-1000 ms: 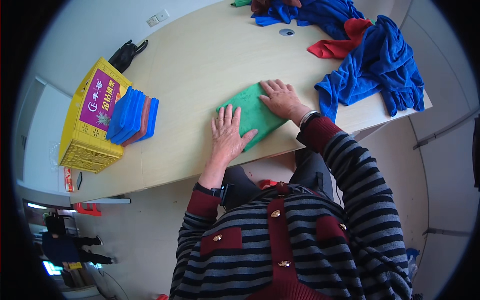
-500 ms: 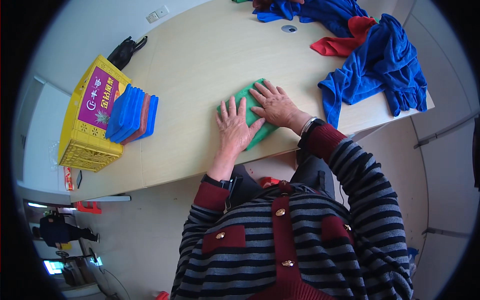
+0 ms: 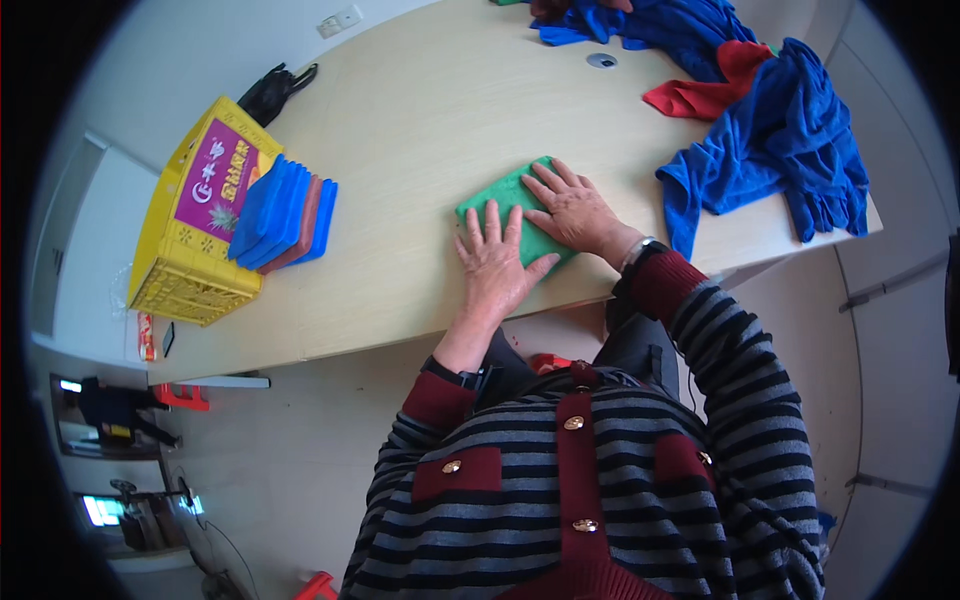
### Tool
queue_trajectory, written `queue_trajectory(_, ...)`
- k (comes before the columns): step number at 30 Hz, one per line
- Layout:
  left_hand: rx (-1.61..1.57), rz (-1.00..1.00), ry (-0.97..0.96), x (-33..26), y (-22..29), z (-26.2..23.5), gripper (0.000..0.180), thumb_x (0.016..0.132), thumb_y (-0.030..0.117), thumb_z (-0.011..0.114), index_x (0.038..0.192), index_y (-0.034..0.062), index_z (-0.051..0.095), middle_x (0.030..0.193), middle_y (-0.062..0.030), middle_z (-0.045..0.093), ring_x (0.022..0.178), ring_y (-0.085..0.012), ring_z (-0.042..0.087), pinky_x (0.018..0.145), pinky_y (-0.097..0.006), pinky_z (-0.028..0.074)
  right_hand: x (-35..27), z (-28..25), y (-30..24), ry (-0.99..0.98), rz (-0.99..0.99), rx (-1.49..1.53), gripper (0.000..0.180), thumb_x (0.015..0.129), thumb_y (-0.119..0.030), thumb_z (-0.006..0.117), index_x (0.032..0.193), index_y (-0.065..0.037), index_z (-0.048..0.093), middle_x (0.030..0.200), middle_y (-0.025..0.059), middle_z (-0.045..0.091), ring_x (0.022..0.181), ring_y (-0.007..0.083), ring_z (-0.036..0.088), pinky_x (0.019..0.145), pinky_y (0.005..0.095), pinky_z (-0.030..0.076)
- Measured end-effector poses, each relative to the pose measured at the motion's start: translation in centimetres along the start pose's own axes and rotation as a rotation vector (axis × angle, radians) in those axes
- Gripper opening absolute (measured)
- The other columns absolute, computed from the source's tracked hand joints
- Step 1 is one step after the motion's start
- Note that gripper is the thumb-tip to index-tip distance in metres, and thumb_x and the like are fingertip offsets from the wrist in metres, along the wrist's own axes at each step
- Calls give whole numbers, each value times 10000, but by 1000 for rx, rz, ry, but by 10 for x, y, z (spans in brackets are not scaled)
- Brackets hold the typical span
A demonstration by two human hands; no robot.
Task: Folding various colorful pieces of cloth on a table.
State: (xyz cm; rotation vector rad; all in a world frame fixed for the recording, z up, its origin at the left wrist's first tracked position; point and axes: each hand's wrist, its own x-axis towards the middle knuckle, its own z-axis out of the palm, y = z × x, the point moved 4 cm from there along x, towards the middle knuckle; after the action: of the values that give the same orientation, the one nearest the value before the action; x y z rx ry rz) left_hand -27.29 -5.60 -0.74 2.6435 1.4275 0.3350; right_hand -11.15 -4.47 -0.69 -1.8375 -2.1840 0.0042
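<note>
A green folded cloth (image 3: 512, 188) lies flat near the front edge of the table. My left hand (image 3: 495, 265) rests palm down on its near left part, fingers spread. On the cloth's right side my right hand (image 3: 580, 213) also presses flat, its fingers stretched out. Both hands are open, and the palms hide much of the cloth. Off to the left, a stack of folded blue cloths (image 3: 265, 215) with a brown one among them leans against a yellow box (image 3: 195, 275).
Crumpled blue cloths (image 3: 775, 140) and a red cloth (image 3: 705, 95) are heaped at the right. A black bag (image 3: 272, 95) lies by the wall. Beyond the table (image 3: 400, 130), a person (image 3: 115, 410) shows at the far left.
The view has shifted slightly, so the table's things appear farther right. My left hand has slid a little toward me on the cloth; the right stays pressed there.
</note>
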Motion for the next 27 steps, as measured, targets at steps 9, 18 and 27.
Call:
queue_trajectory(9, -35, -24, 56, -7, 5, -4, 924, 835, 691, 598, 1543, 149, 352, 1617, -195, 225, 1496, -458, 122, 1140, -703, 152, -9, -6, 2, 29, 0, 25, 624, 985, -443, 505, 1502, -108, 402, 1570, 177, 347, 1462, 390, 292, 1145, 517, 315)
queue_trajectory(18, -296, 70, 334, -41, -14, -25, 591, 897, 403, 692, 1352, 56, 545, 1435, -190, 506, 1371, -359, 433, 1110, -618, 284, -15, 3, 11, 67, 175, 104, 656, 970, -458, 536, 1489, -80, 402, 1559, 220, 338, 1426, 420, 334, 1155, 490, 310)
queue_trajectory(27, -1133, -500, 221, -152, -92, -12, 354, 1011, 327, 598, 984, -22, 652, 865, -108, 707, 762, -172, 699, 701, -286, 546, -5, 8, -46, 36, -5, 103, 637, 984, -446, 519, 1485, -69, 400, 1545, 226, 354, 1409, 415, 360, 1156, 492, 308)
